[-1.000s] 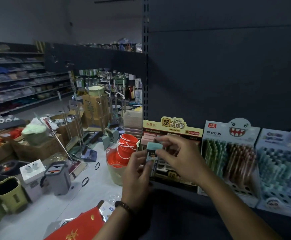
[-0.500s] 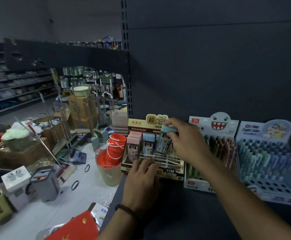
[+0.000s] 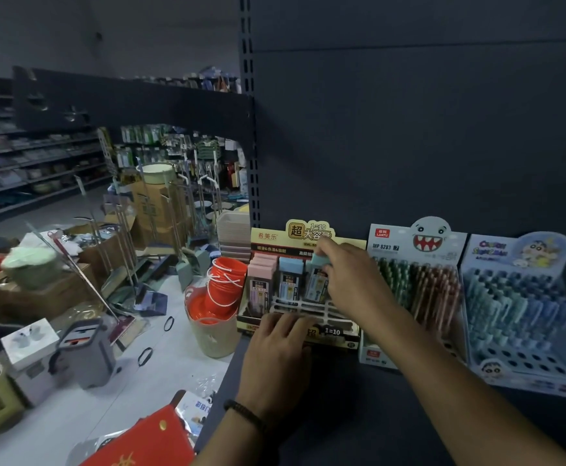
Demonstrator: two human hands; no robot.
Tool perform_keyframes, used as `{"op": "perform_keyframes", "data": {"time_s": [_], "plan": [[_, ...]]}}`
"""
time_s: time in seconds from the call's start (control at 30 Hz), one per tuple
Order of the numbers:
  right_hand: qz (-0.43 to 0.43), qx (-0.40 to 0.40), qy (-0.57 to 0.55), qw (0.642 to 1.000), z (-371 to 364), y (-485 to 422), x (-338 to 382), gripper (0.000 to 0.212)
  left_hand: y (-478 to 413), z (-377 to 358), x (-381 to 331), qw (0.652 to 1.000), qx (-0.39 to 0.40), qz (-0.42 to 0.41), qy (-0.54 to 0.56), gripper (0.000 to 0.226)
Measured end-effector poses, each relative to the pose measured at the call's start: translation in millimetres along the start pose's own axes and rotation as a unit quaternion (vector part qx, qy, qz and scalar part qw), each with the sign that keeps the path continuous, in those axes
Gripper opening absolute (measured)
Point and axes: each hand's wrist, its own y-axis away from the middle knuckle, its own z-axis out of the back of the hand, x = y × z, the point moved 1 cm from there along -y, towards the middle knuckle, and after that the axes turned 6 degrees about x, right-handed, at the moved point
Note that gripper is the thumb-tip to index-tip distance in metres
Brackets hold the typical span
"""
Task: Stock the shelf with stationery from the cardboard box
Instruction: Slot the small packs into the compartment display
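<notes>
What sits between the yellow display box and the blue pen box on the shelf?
The white pen box with the toothy face, in the head view.

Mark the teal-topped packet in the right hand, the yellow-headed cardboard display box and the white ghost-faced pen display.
teal-topped packet [image 3: 320, 261]: head view, its teal cap.
yellow-headed cardboard display box [image 3: 268, 236]: head view, header card.
white ghost-faced pen display [image 3: 430, 234]: head view, ghost face.

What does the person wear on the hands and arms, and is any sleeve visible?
The left hand and right hand are bare: no gloves, no visible rings. Both forearms are uncovered, with no sleeve in view. A dark beaded bracelet circles the left wrist; the right wrist carries nothing.
</notes>
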Motion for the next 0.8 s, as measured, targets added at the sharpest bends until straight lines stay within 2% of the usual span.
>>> {"op": "perform_keyframes", "data": {"time_s": [0.1,0.27,0.43,0.6,0.73,0.8], "plan": [[-0.002,0.025,-0.001,1.0,-2,-1,0,0.04,0,1,-1,1.0,0.003,0.004,0.0,0.042],[-0.004,-0.024,0.052,0.998,-10,-7,6,0.034,1,1,-1,1.0,0.016,0.008,0.001,0.044],[-0.004,-0.003,0.101,0.995,-12,-7,11,0.022,1,1,-1,1.0,0.011,0.012,0.005,0.044],[-0.033,-0.02,0.069,0.997,8,16,13,0.031,2,2,1,0.999,-0.013,0.006,0.032,0.044],[-0.045,-0.041,0.041,0.997,29,65,3,0.013,3,5,-2,0.996,-0.011,0.039,0.085,0.046],[-0.049,-0.058,0.027,0.997,39,98,-7,0.009,2,11,-7,0.995,-0.017,0.02,0.095,0.041]]}}
